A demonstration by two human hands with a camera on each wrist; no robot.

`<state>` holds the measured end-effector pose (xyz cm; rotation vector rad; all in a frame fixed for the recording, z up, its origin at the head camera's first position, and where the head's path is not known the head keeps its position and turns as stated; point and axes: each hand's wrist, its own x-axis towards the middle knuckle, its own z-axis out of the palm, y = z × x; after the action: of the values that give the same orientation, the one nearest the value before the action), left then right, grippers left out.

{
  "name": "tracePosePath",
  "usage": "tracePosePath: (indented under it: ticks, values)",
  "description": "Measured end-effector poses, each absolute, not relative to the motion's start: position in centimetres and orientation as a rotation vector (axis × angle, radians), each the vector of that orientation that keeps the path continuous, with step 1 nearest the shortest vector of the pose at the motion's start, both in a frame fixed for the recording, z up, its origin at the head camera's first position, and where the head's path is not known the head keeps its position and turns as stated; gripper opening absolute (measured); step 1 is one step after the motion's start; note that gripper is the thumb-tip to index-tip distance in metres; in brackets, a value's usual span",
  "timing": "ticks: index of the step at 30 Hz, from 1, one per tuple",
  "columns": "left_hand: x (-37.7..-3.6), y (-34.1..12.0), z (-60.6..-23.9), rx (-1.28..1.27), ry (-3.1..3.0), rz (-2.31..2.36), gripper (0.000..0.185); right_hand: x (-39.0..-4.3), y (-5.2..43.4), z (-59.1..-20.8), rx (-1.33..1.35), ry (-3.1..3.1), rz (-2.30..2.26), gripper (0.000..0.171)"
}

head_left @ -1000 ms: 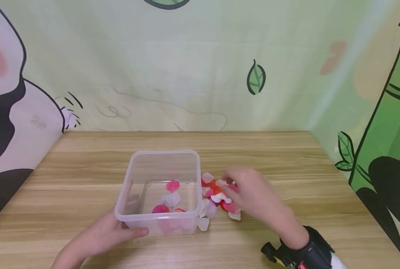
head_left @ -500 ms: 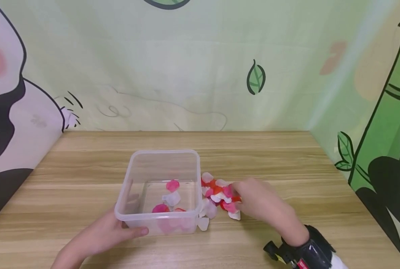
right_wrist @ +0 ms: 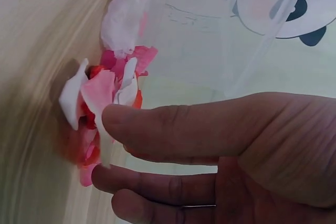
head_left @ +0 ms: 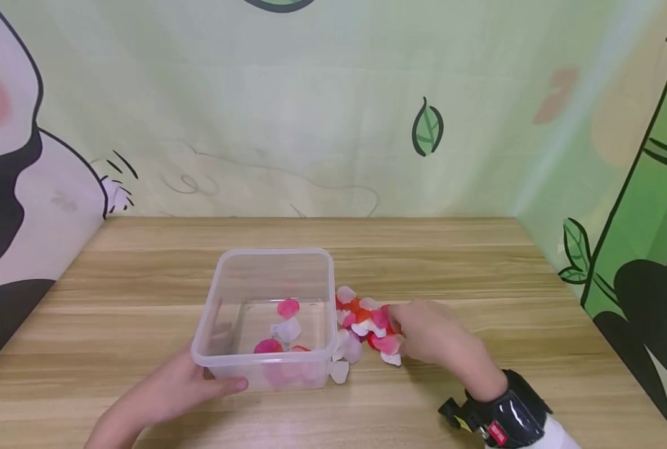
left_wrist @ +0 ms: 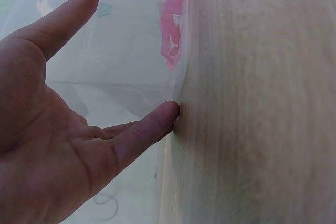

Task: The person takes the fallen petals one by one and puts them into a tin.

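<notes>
A clear plastic box stands on the table, with several pink, red and white flower petals in it. At its left front corner rests my left hand, thumb along the front wall, fingers against the left side. The left wrist view shows that hand with straight, spread fingers touching the box. Right of the box lies a pile of petals. Over its right end, my right hand reaches down with bent fingers. In the right wrist view, thumb and fingertips pinch a pale pink petal; the index fingertip is hidden.
The wood-grain table runs back to a cloth backdrop printed with pandas and leaves. A black wrist mount sits on the right forearm and sticks out to the left, low over the table.
My right hand has come down slightly and to the right, onto the right end of the petal pile. The left hand and the box stay in place.
</notes>
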<state>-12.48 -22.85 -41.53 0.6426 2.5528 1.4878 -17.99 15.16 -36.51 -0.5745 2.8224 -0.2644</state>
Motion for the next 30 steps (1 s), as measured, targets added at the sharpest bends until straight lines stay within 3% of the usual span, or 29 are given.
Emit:
tracePosePath:
  ticks: [30]
  values:
    - [-12.3,-22.9,-41.4,0.639,2.608,1.413,0.127,-18.5,15.6,-35.6,-0.626,2.969,-0.426,0.018]
